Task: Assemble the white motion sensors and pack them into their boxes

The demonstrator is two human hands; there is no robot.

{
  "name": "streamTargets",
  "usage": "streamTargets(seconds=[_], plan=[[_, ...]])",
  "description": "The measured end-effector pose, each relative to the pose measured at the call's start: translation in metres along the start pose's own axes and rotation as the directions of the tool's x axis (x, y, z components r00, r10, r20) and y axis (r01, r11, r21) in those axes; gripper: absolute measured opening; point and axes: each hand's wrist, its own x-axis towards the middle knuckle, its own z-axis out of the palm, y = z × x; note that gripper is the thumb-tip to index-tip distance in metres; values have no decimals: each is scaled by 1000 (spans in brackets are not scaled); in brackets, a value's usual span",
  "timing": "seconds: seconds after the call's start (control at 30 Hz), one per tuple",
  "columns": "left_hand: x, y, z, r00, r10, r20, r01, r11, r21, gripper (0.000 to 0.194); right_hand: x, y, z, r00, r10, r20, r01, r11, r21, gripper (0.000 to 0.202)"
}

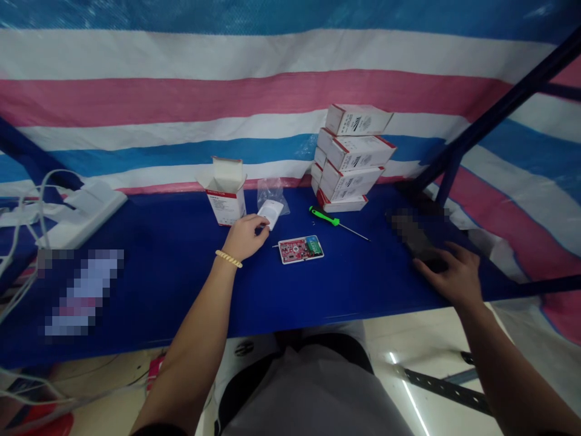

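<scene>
My left hand (247,235) is closed on the near edge of a white plastic cover (271,212), held between thumb and fingers; the cover rests at the table's middle. Just right of it lies a red circuit board (296,249) in a white tray-like housing, with a green-blue part at its right end. Beyond the board is a green-and-black screwdriver (334,221), its shaft pointing right. My right hand (454,272) is at the table's right side, thumb and fingers apart around the near end of a dark, pixelated object (412,235). Whether it grips that object is unclear.
An opened white-and-red carton (227,203) and a clear plastic bag (273,192) stand behind my left hand. Several similar boxes (354,160) are stacked at the back. A white power strip (84,209) with cables and a pixelated flat object (86,293) lie left. Blue posts (454,163) frame the table.
</scene>
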Motion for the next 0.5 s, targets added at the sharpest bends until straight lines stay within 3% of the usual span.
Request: streamTargets(seconds=[0.17,0.33,0.5], plan=[[-1,-1,-1,1000,-12,1,12,1000,0,14,-1,-1,0,989,129,-75,-131,991,-28,53],[-3,-5,-1,1000,-1,-12,1,1000,5,14,-1,-1,1,977,213,-33,-213,977,-18,48],[-3,-6,0,1000,22,-4,-22,1000,12,14,1,-7,-3,959,268,-93,-267,963,25,64]])
